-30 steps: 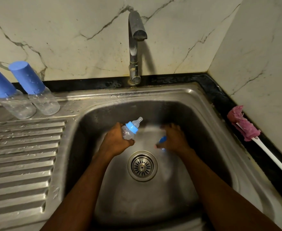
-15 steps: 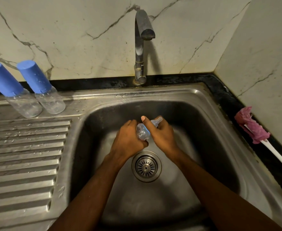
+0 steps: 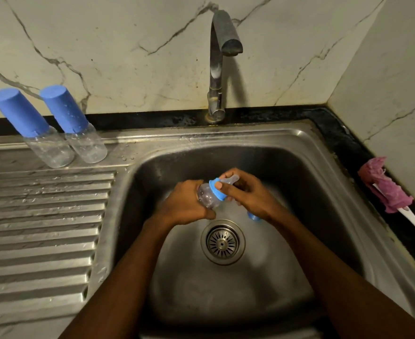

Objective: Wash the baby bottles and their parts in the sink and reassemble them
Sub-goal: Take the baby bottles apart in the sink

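Head view: the left hand (image 3: pixel 186 204) is curled round the clear baby bottle (image 3: pixel 207 198) above the sink (image 3: pixel 324 167), just at twelve o'clock from the drain (image 3: pixel 222 242), while the right hand (image 3: pixel 250 194) pinches its blue collar (image 3: pixel 217 189) with thumb and fingers. A blue cap (image 3: pixel 253 215) peeks from under the right palm — held or lying, I cannot tell. Two capped bottles (image 3: pixel 76 123) stand at ten o'clock, the tap (image 3: pixel 217 64) at twelve, and a pink-headed brush (image 3: pixel 385 189) lies at three.
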